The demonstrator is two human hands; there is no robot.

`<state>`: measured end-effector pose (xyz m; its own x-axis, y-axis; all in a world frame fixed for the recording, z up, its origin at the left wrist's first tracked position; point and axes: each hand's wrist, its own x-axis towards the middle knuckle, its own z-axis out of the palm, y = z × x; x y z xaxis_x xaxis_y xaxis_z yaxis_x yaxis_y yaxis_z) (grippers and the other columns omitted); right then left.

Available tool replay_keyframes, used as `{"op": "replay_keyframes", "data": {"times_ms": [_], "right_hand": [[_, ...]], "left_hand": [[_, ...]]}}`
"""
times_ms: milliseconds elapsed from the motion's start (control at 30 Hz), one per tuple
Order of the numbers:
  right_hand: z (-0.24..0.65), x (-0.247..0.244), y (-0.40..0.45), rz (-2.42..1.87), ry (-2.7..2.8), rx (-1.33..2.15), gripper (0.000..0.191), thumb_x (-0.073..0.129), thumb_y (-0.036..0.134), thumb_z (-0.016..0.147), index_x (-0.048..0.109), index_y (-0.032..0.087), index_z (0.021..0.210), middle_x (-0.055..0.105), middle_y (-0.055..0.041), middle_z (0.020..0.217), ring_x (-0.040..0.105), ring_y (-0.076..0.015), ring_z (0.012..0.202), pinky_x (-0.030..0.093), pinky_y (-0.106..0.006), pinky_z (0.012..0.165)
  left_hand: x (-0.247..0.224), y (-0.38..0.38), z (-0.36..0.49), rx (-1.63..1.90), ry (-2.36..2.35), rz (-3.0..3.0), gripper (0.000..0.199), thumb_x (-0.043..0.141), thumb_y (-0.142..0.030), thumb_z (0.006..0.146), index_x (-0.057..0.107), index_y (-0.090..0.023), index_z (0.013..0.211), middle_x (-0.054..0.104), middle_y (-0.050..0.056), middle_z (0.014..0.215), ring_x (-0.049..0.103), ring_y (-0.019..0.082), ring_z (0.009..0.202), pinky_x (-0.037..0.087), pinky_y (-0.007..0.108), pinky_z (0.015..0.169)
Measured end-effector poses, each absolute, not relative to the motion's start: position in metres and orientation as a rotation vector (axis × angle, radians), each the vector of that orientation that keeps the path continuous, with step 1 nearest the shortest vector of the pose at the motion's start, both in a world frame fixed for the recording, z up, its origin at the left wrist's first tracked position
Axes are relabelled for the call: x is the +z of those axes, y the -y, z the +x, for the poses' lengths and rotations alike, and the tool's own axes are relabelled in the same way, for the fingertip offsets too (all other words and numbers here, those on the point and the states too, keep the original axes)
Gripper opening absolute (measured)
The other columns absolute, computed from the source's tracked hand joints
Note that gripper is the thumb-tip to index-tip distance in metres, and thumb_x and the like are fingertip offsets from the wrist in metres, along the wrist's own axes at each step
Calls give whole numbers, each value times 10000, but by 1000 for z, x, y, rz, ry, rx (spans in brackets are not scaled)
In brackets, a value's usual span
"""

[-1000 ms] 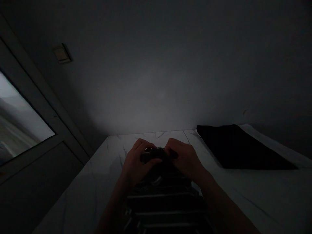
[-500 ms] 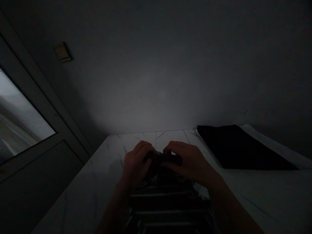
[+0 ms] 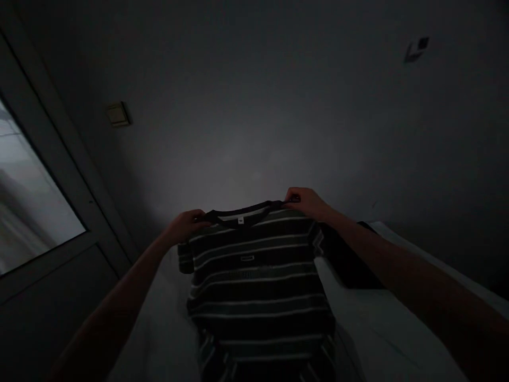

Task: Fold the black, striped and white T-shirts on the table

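Observation:
A dark striped T-shirt [image 3: 258, 292] hangs spread out in front of me, its neckline up and a small pale label inside the collar. My left hand [image 3: 186, 226] pinches the shirt at the shoulder left of the collar. On the other side of the collar, my right hand [image 3: 305, 202] grips the other shoulder between thumb and fingers. The right hand is slightly higher, so the collar tilts. The shirt's lower part runs out of the bottom of the view.
Behind the right forearm, a black flat item [image 3: 353, 260] lies on the pale marbled table [image 3: 389, 318]. A door [image 3: 51, 265] with a glass pane stands at the left, near a wall switch [image 3: 118, 114].
My hands have moved up and apart, lifting and spreading the shirt that was bunched between them at the collar. The camera view has tilted slightly.

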<state>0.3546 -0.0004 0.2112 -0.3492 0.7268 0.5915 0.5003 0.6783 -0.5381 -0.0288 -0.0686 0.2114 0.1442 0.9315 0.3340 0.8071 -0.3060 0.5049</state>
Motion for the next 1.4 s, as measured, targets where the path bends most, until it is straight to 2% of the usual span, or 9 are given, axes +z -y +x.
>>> {"op": "replay_keyframes", "data": {"times_ms": [133, 267, 300, 367, 600, 833, 1033, 1233, 1400], "right_hand": [[367, 283, -7, -1038, 2017, -106, 187, 663, 398, 795, 627, 216, 818, 672, -29, 738, 595, -189, 686, 389, -282, 611], [362, 336, 3, -1154, 1826, -568, 259, 489, 390, 954, 599, 206, 1099, 719, -93, 921, 627, -230, 782, 346, -293, 620], [360, 343, 4, -1220, 1865, -633, 267, 476, 397, 966, 598, 205, 1105, 724, -100, 919, 630, -239, 785, 334, -294, 615], [357, 350, 4, -1328, 1991, -713, 261, 489, 418, 968, 619, 211, 1060, 731, -101, 891, 635, -250, 782, 317, -295, 606], [362, 342, -2, -1419, 2032, -750, 318, 417, 420, 1015, 655, 218, 1077, 734, -112, 991, 643, -246, 851, 317, -297, 622], [374, 324, -6, -1242, 2035, -576, 251, 462, 298, 954, 682, 179, 963, 720, -108, 941, 615, -218, 816, 349, -289, 658], [379, 316, 2, -1198, 1925, -494, 222, 487, 290, 892, 681, 189, 925, 713, -91, 872, 592, -215, 753, 354, -293, 646], [377, 295, 20, -1239, 1649, -293, 334, 404, 377, 951, 672, 220, 1073, 724, -87, 951, 620, -243, 829, 383, -307, 662], [402, 228, 63, -1103, 1913, 71, 323, 461, 424, 895, 674, 189, 835, 695, -54, 799, 602, -200, 742, 433, -298, 662]], "left_hand": [[291, 51, -40, 954, -1733, 2353, 305, 675, -474, 688, 697, -188, 793, 677, -18, 701, 610, 164, 680, 454, 251, 636], [354, 56, -24, 1586, -1968, 2463, 308, 549, -404, 866, 686, -144, 957, 688, -5, 827, 605, 156, 798, 449, 254, 743], [362, 57, -19, 1604, -2052, 2488, 303, 522, -393, 899, 676, -144, 979, 689, 3, 837, 606, 163, 818, 442, 256, 749], [369, 54, -10, 1367, -2225, 2581, 282, 520, -409, 919, 663, -170, 964, 694, 24, 826, 621, 191, 827, 426, 262, 726], [373, 44, -9, 895, -2428, 2724, 267, 468, -408, 942, 647, -223, 1015, 721, 80, 979, 665, 269, 926, 415, 305, 740], [375, 45, -18, 1051, -2223, 2705, 288, 438, -378, 945, 658, -221, 1046, 717, 69, 1012, 639, 224, 921, 426, 291, 772], [359, 59, -8, 1134, -2276, 2577, 293, 416, -330, 955, 647, -223, 1098, 709, 85, 1116, 634, 237, 1000, 440, 307, 815], [335, 73, 10, 1246, -2460, 2343, 357, 368, -436, 977, 621, -206, 1080, 709, 113, 994, 643, 252, 879, 433, 323, 750], [277, 119, 3, 953, -1933, 2550, 336, 419, -479, 916, 598, -210, 826, 657, 22, 748, 600, 178, 716, 435, 272, 701]]}}
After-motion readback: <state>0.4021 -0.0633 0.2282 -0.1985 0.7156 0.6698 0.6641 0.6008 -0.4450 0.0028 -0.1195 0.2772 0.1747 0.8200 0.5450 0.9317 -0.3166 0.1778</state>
